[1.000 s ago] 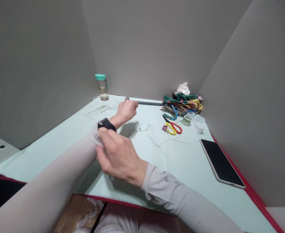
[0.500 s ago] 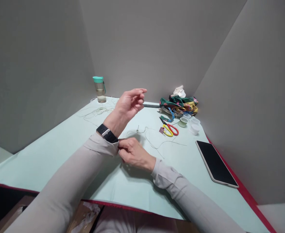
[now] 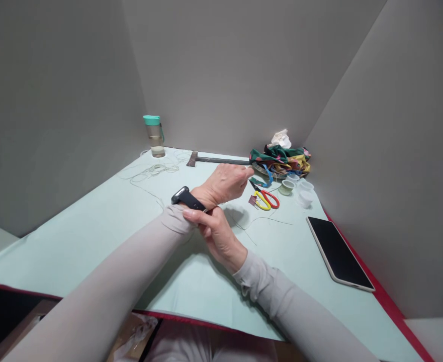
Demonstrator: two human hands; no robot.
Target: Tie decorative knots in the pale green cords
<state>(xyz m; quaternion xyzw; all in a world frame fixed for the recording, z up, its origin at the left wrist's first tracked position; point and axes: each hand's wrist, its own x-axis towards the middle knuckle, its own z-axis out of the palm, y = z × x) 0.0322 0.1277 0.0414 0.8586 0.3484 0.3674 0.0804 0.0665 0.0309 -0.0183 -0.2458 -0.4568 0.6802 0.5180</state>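
No readable text, label, brand, number or sign anywhere in view.

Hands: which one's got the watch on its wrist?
The left hand, with the black-strapped watch on its wrist; the right hand, thumb at the left cuff, shows no watch.

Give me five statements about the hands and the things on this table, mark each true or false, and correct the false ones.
1. The right hand touches the left sleeve's cuff. True.
2. The watch is on the right arm. False: the watch is on the left arm.
3. The scissors have one red and one yellow handle. True.
4. The bottle lies on its side. False: the bottle stands upright.
5. The tablet is held in a hand. False: the tablet lies on the table.
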